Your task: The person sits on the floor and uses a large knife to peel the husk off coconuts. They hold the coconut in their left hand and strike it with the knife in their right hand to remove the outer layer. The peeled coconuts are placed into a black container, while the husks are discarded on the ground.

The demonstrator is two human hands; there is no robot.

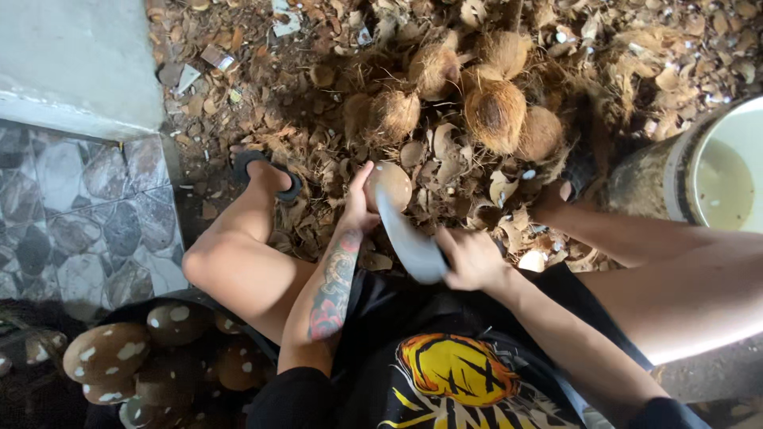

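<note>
Seen from above, a seated person's left hand (358,208) grips a pale, peeled coconut (389,184) between the knees, fingers curled around its side. The right hand (470,259) is clamped on the handle of a broad curved blade (407,238), whose edge seems to touch the coconut. Unhusked coconuts (494,115) are piled ahead; a white bucket (690,171) stands right.

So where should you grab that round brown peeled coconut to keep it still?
Cup the round brown peeled coconut from its left side, as the left hand does. It is round and smooth, and the curved grey blade in the right hand meets its lower right.
</note>
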